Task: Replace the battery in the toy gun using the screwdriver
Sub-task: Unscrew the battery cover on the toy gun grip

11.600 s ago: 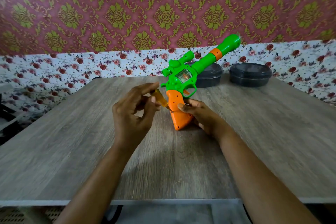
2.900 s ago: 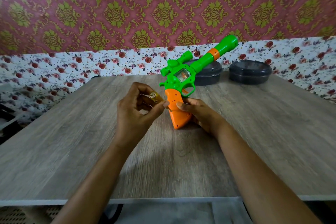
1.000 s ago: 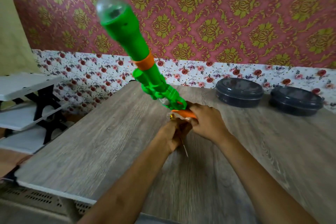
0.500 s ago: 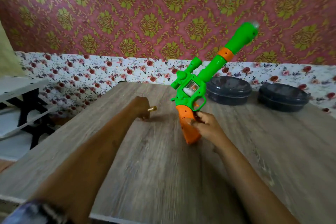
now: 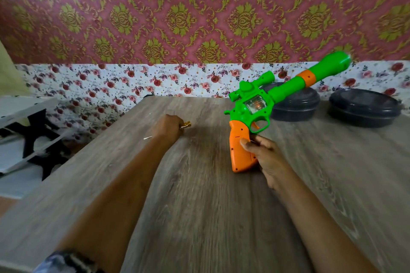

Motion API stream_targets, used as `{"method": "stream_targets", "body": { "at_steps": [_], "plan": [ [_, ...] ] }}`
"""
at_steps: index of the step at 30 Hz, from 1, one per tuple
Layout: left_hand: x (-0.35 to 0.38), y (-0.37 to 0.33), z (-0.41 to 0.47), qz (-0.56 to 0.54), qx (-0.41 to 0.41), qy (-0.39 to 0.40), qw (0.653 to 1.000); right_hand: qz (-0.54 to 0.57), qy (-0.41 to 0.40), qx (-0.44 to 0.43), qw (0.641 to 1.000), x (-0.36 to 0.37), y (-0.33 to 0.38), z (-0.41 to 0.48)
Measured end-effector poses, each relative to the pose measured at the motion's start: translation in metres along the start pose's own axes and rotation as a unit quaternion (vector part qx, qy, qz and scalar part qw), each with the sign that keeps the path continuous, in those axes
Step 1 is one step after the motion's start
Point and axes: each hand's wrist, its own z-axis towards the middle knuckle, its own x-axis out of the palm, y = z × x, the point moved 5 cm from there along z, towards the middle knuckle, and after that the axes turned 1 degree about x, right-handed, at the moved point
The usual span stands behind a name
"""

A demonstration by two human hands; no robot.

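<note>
The toy gun (image 5: 250, 113) is held upright on the wooden table (image 5: 199, 206), butt of the orange grip down, green barrel angled up to the right. The right hand (image 5: 264, 157) is closed around the grip. The left hand (image 5: 167, 126) is stretched out to the left, well apart from the gun, fist closed on the screwdriver (image 5: 186, 125); only its yellow handle end and thin tip protrude. Two dark lidded containers (image 5: 363, 108) stand behind.

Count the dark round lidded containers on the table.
2. One dark container sits at the table's far edge, partly behind the toy gun barrel; the other dark container sits just to its right. Nothing suggests more.
</note>
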Motion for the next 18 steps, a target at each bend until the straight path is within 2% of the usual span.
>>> {"method": "stream_targets", "body": {
  "at_steps": [7,10,13,15,18],
  "plan": [
    [-0.002,-0.002,-0.015,-0.034,0.025,-0.018,0.999,0.006,0.011,-0.001,1.0,0.002,0.0,-0.002],
    [-0.025,-0.004,-0.017,-0.094,0.007,-0.069,0.993,0.011,0.005,0.0,1.0,0.002,0.001,-0.004],
    [-0.059,-0.007,-0.027,-0.106,-0.007,-0.126,0.986,0.011,0.003,-0.001,1.0,0.001,0.005,-0.008],
    [-0.071,-0.012,-0.036,-0.117,0.0,-0.122,0.986,0.008,0.003,0.002,1.0,0.001,0.006,-0.008],
    [-0.07,-0.014,-0.046,-0.207,0.061,-0.087,0.972,0.006,0.006,0.001,1.0,0.002,0.007,-0.011]
  ]
}}
